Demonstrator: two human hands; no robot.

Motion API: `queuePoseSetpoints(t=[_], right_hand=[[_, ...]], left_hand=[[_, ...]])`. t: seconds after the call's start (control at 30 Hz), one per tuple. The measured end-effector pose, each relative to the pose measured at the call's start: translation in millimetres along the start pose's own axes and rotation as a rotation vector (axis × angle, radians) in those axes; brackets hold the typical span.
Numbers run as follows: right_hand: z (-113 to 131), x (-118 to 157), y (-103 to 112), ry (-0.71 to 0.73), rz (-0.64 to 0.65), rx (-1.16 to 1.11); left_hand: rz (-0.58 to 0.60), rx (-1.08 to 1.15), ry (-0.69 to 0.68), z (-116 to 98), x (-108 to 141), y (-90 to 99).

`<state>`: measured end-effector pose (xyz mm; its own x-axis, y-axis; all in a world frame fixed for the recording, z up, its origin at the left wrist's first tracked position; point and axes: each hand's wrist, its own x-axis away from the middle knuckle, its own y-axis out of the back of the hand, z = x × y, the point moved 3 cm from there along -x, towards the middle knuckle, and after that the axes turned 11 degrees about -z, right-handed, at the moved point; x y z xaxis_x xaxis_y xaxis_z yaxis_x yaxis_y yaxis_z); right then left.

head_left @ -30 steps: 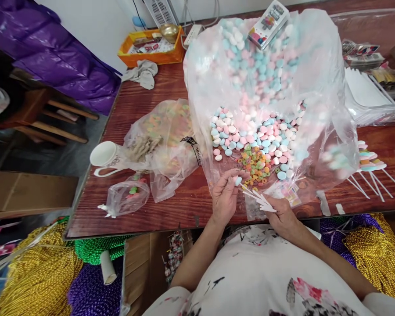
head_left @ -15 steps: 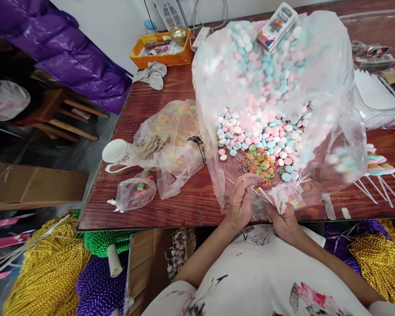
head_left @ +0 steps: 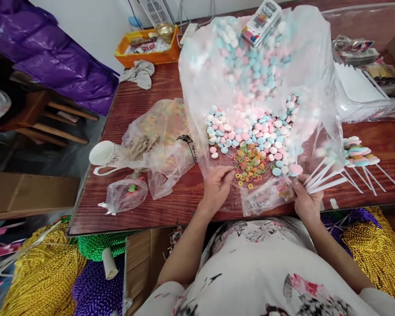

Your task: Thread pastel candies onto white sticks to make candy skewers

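My left hand (head_left: pixel 218 186) is at the left edge of a pile of small ring candies (head_left: pixel 250 164), its fingers curled together. Whether it pinches a candy is hidden. My right hand (head_left: pixel 307 197) grips a fan of white sticks (head_left: pixel 327 177) that point up and to the right. A pink disc candy (head_left: pixel 295 170) sits right at its fingertips; I cannot tell whether it is held or only touched. Pink, white and blue disc candies (head_left: pixel 228 136) spill from a large clear bag (head_left: pixel 197 87). Between my hands lies a printed clear wrapper (head_left: pixel 260 197).
Finished candy sticks (head_left: pixel 362 153) lie at the right, below a clear tub (head_left: pixel 371 109). Leftward are a second candy bag (head_left: pixel 164 127), a white mug (head_left: pixel 103 153) and a small bag (head_left: pixel 127 195). An orange tray (head_left: pixel 148 48) stands at the back. A boxed item (head_left: pixel 261 22) tops the large bag.
My hands have moved apart: the left to the ring candies, the right rightward with the sticks, which now fan out. The view has shifted slightly.
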<state>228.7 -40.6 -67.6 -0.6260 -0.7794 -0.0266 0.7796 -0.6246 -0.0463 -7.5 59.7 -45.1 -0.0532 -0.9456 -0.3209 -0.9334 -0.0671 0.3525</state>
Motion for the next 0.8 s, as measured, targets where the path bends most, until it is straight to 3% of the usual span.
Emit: queuePoseSetpoints(t=[0.1,0.2,0.37,0.47,0.57,0.67,0.73,0.8], right_hand=[[5.6,6.3,-6.3,-0.038,-0.033,-0.105],[4.4,20.0,-16.9,-0.059,0.047,-0.118],[-15.7,31.7,-13.7,-0.057,0.198,-0.049],[-27.9,33.0,-8.2,-0.036,0.219,-0.013],[-33.9,33.8,-7.0,-0.025,0.221,-0.001],[-35.1,33.8,-7.9,-0.029,0.209,-0.003],[-35.3,33.6,-8.3,-0.032,0.198,0.005],[-36.1,33.9,-8.3,-0.032,0.197,0.024]], left_hand=[[0.182,-0.242,-0.078,8.8,-1.6,-11.0],[0.205,-0.340,-0.117,12.8,0.2,-18.4],[0.250,-0.232,-0.193,16.2,2.6,-11.3],[0.154,-0.154,-0.141,17.4,5.9,-1.8],[0.039,-0.022,-0.005,16.8,9.3,0.7],[0.149,0.002,0.054,13.0,12.6,-9.0],[0.246,-0.085,0.002,9.3,15.4,-15.6],[0.268,-0.180,-0.082,6.2,19.1,-17.9]])
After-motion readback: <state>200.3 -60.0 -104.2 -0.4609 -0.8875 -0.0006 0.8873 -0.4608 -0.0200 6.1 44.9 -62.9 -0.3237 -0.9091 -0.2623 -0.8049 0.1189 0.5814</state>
